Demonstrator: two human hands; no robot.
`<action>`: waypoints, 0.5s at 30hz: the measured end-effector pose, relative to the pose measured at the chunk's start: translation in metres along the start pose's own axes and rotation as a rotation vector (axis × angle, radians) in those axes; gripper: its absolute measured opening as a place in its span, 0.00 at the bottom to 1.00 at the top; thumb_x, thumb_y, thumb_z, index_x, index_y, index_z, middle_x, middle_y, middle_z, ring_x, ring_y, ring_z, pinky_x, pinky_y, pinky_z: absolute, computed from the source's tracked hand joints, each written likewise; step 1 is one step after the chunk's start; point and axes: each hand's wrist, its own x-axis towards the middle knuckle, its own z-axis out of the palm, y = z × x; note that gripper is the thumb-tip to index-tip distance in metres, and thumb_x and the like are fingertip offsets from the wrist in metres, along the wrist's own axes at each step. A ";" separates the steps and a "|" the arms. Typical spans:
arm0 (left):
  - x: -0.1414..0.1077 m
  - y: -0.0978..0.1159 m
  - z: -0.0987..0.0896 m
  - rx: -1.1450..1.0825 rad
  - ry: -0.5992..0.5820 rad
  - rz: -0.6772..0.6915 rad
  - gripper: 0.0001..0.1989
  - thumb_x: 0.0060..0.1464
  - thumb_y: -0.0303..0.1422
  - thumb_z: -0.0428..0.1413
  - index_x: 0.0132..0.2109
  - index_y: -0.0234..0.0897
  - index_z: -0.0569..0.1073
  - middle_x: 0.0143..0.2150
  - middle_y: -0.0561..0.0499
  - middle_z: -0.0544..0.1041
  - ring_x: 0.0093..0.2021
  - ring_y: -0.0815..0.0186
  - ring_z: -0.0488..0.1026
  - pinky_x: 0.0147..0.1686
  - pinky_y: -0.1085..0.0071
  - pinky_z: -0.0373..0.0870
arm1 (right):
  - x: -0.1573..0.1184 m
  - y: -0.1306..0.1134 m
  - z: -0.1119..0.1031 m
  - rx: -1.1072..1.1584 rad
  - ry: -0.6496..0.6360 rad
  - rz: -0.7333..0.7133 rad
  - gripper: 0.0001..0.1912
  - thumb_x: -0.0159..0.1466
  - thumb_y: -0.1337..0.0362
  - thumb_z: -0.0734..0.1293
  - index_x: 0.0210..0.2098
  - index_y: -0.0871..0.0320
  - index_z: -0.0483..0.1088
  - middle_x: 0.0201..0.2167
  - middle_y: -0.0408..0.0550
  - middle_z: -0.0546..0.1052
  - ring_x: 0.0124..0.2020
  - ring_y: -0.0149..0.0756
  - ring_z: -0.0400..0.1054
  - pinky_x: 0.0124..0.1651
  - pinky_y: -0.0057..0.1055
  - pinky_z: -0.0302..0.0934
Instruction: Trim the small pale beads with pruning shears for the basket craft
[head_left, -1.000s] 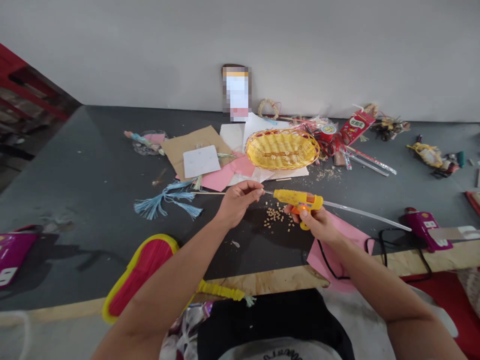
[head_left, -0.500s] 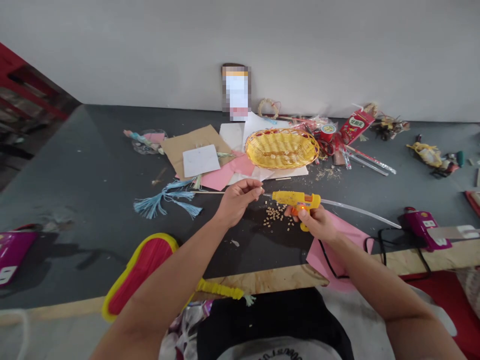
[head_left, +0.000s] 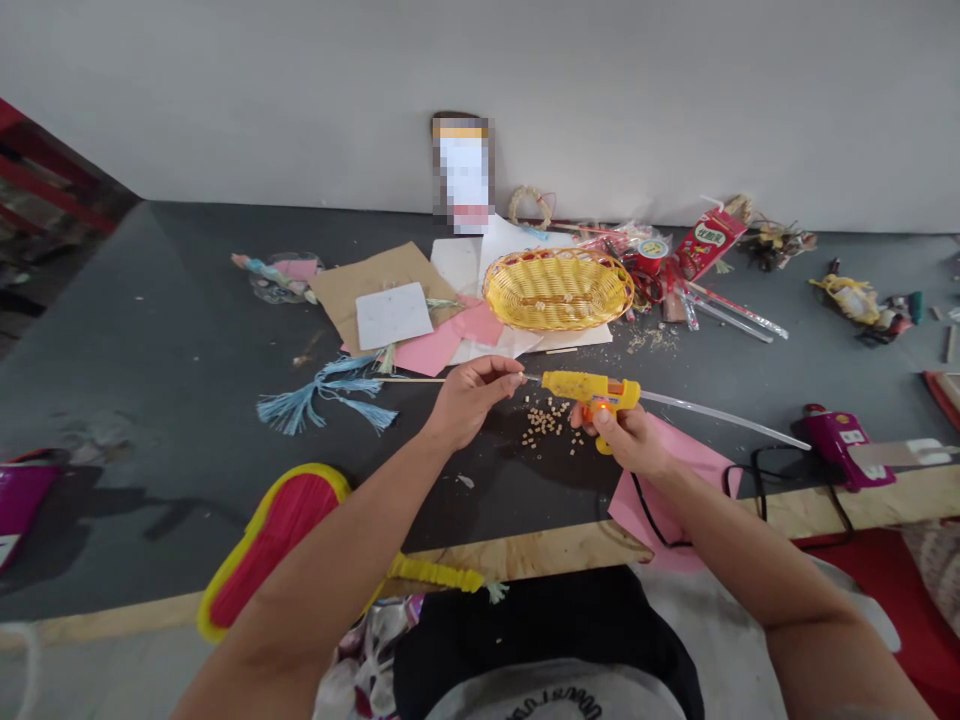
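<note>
One glue gun point(head_left: 574, 385) raised slightly, right hand point(head_left: 634, 438) curled round its grip; left hand point(head_left: 471, 402) pinched shut, one thin stick point(head_left: 412, 380)

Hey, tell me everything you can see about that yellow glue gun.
The glue gun has a yellow, plastic-looking body with dark specks near the front, a bright orange trigger and a thin nozzle. It's held roughly level above the dark tabletop, pointing left, with the right hand around its grip. A long, clear glue stick sticks out the back. The nozzle tip is right by the left hand's fingertips; I can't tell whether they touch.
</note>
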 end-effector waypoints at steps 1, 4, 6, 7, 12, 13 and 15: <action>0.000 0.000 0.000 0.003 -0.001 -0.002 0.17 0.37 0.39 0.74 0.35 0.35 0.82 0.29 0.52 0.77 0.28 0.73 0.68 0.31 0.74 0.64 | 0.000 0.000 0.000 -0.002 0.003 -0.005 0.29 0.69 0.37 0.56 0.34 0.55 0.72 0.28 0.46 0.70 0.27 0.31 0.59 0.28 0.31 0.57; 0.000 -0.001 -0.001 0.003 -0.004 -0.003 0.18 0.38 0.39 0.74 0.35 0.35 0.82 0.29 0.52 0.78 0.28 0.72 0.68 0.31 0.74 0.64 | 0.002 0.000 0.000 0.009 0.001 -0.013 0.29 0.69 0.37 0.57 0.33 0.56 0.71 0.29 0.46 0.70 0.27 0.31 0.60 0.29 0.30 0.58; 0.000 -0.001 -0.001 -0.006 -0.009 -0.004 0.18 0.38 0.40 0.74 0.35 0.35 0.82 0.30 0.51 0.79 0.28 0.72 0.69 0.32 0.74 0.64 | 0.002 0.001 0.000 0.026 -0.005 -0.003 0.28 0.70 0.38 0.57 0.33 0.56 0.71 0.28 0.45 0.69 0.27 0.30 0.60 0.28 0.30 0.56; 0.000 -0.001 -0.001 -0.012 -0.013 -0.004 0.18 0.37 0.40 0.74 0.35 0.35 0.82 0.30 0.51 0.79 0.29 0.72 0.69 0.32 0.74 0.64 | 0.002 0.002 0.000 0.034 -0.010 0.000 0.28 0.70 0.39 0.58 0.33 0.56 0.71 0.28 0.44 0.69 0.26 0.30 0.60 0.28 0.30 0.56; 0.000 -0.002 -0.002 -0.006 -0.033 0.002 0.18 0.38 0.40 0.74 0.35 0.36 0.82 0.29 0.52 0.78 0.28 0.72 0.69 0.32 0.73 0.64 | 0.000 0.003 -0.001 0.034 -0.019 0.020 0.29 0.70 0.38 0.57 0.34 0.56 0.72 0.23 0.42 0.64 0.25 0.30 0.57 0.26 0.30 0.53; 0.000 -0.002 -0.002 -0.004 -0.034 0.002 0.18 0.39 0.40 0.74 0.35 0.36 0.82 0.29 0.52 0.78 0.28 0.72 0.69 0.32 0.73 0.64 | 0.000 0.003 -0.001 0.028 -0.019 0.028 0.29 0.69 0.37 0.57 0.34 0.56 0.72 0.23 0.42 0.63 0.25 0.30 0.57 0.26 0.30 0.52; 0.000 -0.002 -0.002 -0.004 -0.035 0.000 0.18 0.39 0.40 0.74 0.35 0.36 0.82 0.29 0.52 0.77 0.28 0.72 0.69 0.33 0.73 0.65 | 0.001 0.002 -0.001 0.022 -0.020 0.036 0.30 0.69 0.36 0.57 0.34 0.56 0.72 0.22 0.41 0.63 0.25 0.31 0.57 0.25 0.29 0.52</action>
